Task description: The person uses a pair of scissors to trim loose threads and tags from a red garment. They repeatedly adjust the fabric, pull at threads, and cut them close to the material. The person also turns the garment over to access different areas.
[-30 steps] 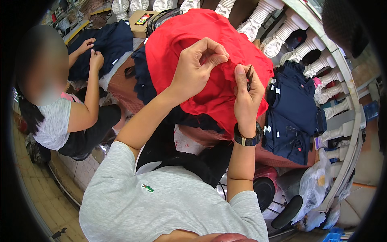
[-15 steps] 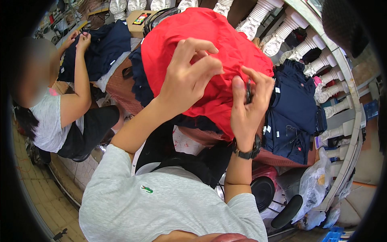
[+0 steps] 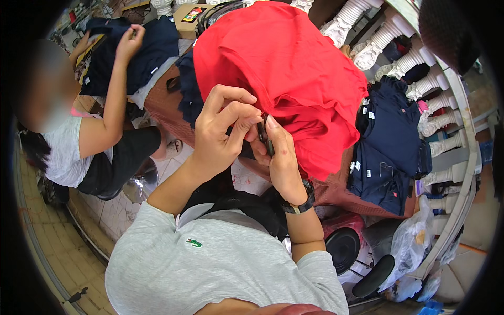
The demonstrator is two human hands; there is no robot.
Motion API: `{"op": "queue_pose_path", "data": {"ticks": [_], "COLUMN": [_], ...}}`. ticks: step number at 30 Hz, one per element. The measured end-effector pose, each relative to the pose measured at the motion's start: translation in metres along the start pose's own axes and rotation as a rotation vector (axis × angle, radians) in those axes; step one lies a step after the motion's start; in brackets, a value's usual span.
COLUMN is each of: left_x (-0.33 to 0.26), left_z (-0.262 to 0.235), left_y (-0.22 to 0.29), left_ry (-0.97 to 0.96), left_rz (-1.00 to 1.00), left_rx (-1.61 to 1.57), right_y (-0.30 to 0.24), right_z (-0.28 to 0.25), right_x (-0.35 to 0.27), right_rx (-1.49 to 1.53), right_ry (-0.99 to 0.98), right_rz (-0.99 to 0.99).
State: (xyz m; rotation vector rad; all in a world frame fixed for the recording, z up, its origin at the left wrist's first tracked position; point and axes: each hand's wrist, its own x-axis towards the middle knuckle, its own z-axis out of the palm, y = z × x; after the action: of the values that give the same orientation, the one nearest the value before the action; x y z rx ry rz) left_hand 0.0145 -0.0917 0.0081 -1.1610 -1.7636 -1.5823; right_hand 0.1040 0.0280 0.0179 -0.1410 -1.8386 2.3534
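Observation:
A large red garment (image 3: 283,68) lies bunched over the far middle of the table. At its near edge my two hands meet. My left hand (image 3: 223,126) is closed in a pinch, thumb against fingertips; whatever it pinches is too small to make out. In my right hand (image 3: 281,155) is a small dark tool that looks like thread snips (image 3: 266,137), its tip close to my left fingertips. The fingers of my right hand are wrapped round it and partly hide it. Dark navy cloth (image 3: 188,89) shows at the red garment's left side.
Folded navy garments (image 3: 386,142) with white tags lie at the right. At the left, a co-worker (image 3: 105,131) handles another navy garment (image 3: 152,52). White balusters (image 3: 375,47) line the far right side. A cardboard box (image 3: 189,18) stands at the back; a clear plastic bag (image 3: 412,244) hangs lower right.
My hands have come down toward me and closer together, off the red garment's middle. The snips now point at my left fingertips. The co-worker's right hand has risen.

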Motion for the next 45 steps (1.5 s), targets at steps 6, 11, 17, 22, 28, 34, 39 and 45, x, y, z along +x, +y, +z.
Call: {"op": "queue_pose_path", "data": {"ticks": [6,11,17,22,28,34,39,45], "left_x": [0.000,0.003,0.001,0.014,0.048,0.094,0.113,0.124], "left_z": [-0.001,0.000,-0.005,-0.054,-0.011,-0.010,0.015,0.028], "left_y": [-0.007,-0.005,-0.001,0.002,-0.037,-0.038,-0.030,-0.042], "left_ry": [0.044,0.040,-0.022,-0.572,-0.306,-0.258,-0.217,-0.143], "left_rz": [0.079,0.117,-0.011,-0.262,0.239,0.344,0.403,0.337], "left_rx": [0.054,0.073,-0.029,0.004,0.402,0.217,0.147,0.053], "right_y": [0.002,0.002,0.003,-0.005,0.010,-0.042,-0.041,-0.058], "right_z": [-0.001,-0.006,-0.016,-0.027,-0.028,-0.047,-0.035,-0.068], "right_x": [0.011,0.017,0.017,-0.011,0.034,0.026,0.035,0.029], "right_rx": [0.009,-0.001,-0.046,-0.635,-1.239,-0.734,-0.761,-0.148], "right_ry": [0.016,-0.028,-0.107,0.217,0.443,0.305,0.349,0.155], "right_rz": [-0.111,-0.134,-0.125,-0.661,-0.750,-0.573,-0.657,-0.338]}}
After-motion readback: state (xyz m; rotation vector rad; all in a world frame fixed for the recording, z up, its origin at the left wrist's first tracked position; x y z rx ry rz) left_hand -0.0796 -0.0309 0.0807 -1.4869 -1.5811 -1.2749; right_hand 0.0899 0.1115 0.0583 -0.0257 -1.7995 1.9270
